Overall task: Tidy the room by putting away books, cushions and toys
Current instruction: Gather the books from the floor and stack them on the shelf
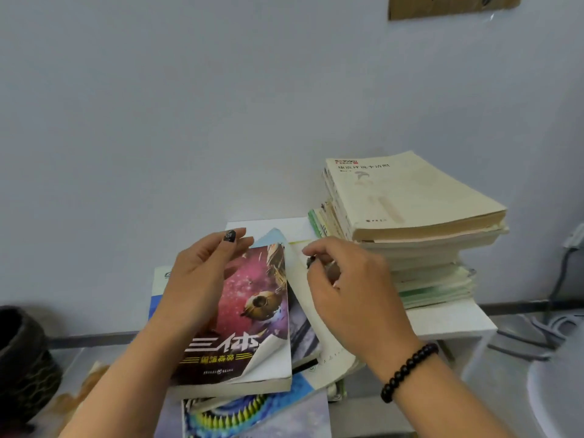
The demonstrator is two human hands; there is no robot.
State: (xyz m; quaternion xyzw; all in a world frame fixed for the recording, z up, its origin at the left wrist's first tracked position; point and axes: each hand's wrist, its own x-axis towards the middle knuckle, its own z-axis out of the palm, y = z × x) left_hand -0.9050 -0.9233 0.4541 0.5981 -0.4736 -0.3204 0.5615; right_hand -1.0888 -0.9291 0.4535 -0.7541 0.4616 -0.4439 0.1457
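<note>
Pale blue wall (158,121) fills the background, with a piece of brown cardboard (452,6) stuck high on it at the right. At the far left edge sits a dark round pot (22,358) on the floor. Next comes the left hand (202,279), forearm reaching up from the lower left, its palm laid on the left side of a paperback (256,317) with a pink and purple space cover; the fingers curl over the book's far edge and the thumb, with a dark painted nail, lies across its top corner, so the hand grips the book. That paperback lies on top of a loose, uneven pile of other books (252,409) whose covers stick out beneath it, its lower right cover corner curled up. Just to the right, the right hand (347,289) hovers over the pale pages beside the paperback, back of the hand upward, fingers loosely curled with thumb and forefinger near each other; I cannot tell whether it pinches anything. A black bead bracelet (407,371) circles its wrist. Farther right, a tall stack of books (420,248) stands on a white table (452,320), a cream-covered book on top.
</note>
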